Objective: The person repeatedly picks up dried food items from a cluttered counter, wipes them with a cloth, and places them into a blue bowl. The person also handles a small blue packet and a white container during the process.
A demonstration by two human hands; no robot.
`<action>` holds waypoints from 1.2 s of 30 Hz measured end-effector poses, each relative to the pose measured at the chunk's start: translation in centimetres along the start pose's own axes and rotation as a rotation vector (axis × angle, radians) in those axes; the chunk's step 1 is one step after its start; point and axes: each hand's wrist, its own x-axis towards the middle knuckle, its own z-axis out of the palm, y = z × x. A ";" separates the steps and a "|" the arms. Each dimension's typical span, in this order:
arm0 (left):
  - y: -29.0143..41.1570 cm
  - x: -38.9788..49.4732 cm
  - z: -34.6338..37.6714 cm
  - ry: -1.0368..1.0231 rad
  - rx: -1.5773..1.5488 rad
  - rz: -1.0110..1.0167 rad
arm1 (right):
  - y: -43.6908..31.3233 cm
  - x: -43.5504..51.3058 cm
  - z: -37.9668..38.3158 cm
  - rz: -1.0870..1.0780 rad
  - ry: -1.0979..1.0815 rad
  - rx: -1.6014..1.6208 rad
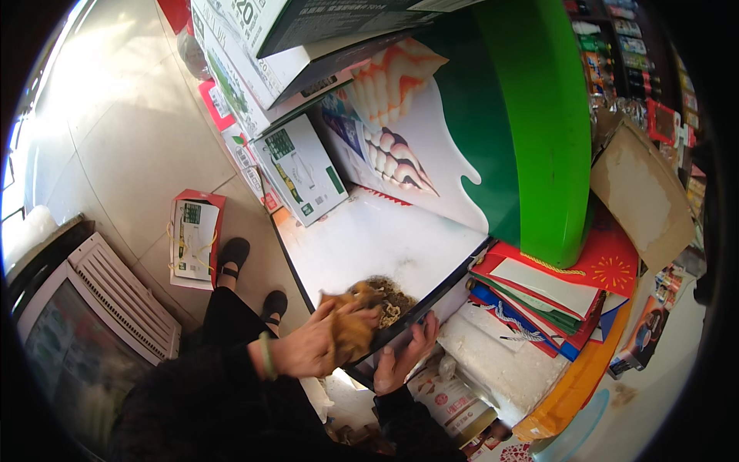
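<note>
My left hand (303, 346), with a pale bangle on the wrist, grips a crumpled brown cloth (349, 338) on the white base (369, 248) of a display stand. Right beside the cloth lies a patch of dark brown dirt with pale crumbs (392, 306), in the corner near the base's black edge (430, 297). The cloth covers part of this patch. My right hand (407, 355) rests against the outer side below that edge, thumb and fingers spread.
White cartons (300, 167) stack at the base's far left. A green curved side panel (531, 115) rises behind. On the right, paper gift bags (548, 289) lie on a white foam box (496, 352). A gift bag with a carton (196, 239) stands on the floor.
</note>
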 end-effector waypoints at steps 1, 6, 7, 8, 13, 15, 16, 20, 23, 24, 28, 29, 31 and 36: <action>-0.3 1.9 0.2 0.095 0.081 0.060 | -0.1 -0.1 0.0 0.001 -0.002 0.010; -0.4 2.4 0.4 -0.015 -0.158 -0.126 | 0.1 -0.1 0.3 0.011 0.014 0.036; -1.2 0.1 1.3 -0.127 0.093 -0.047 | 0.2 -0.3 0.2 0.023 0.021 0.033; -2.2 -2.2 2.3 -0.212 0.337 0.056 | 0.1 -0.2 0.1 0.025 0.017 0.023; -1.4 -0.6 1.4 -0.077 0.014 0.005 | 0.0 -0.1 0.1 0.014 0.028 0.009; -1.3 2.8 0.5 -0.035 0.016 -0.026 | -0.1 0.0 0.1 -0.009 0.031 0.017; -1.2 4.6 0.1 0.055 -0.023 0.014 | -0.1 0.1 0.2 -0.021 0.025 0.023; -0.8 4.6 0.9 0.191 -0.043 -0.039 | 0.1 -0.1 0.4 -0.011 0.039 -0.013; -0.6 -1.8 0.5 -0.212 -0.123 -0.388 | 0.4 -0.3 0.2 -0.009 0.049 -0.042; 0.6 -3.2 0.6 -0.114 -0.423 -0.376 | 0.3 -0.4 0.5 -0.004 0.053 -0.047; 0.4 -1.6 1.9 0.021 -0.369 -0.071 | -0.1 -0.3 0.2 0.002 0.076 -0.033; 0.4 0.0 1.7 0.023 -0.266 0.019 | 0.1 -0.3 0.4 -0.010 0.080 -0.022; 0.1 4.1 1.3 0.079 -0.205 0.114 | 0.5 -0.3 0.6 -0.029 0.091 -0.015; 0.3 8.2 1.9 0.131 -0.043 0.065 | 0.1 -0.1 0.5 0.017 0.081 -0.019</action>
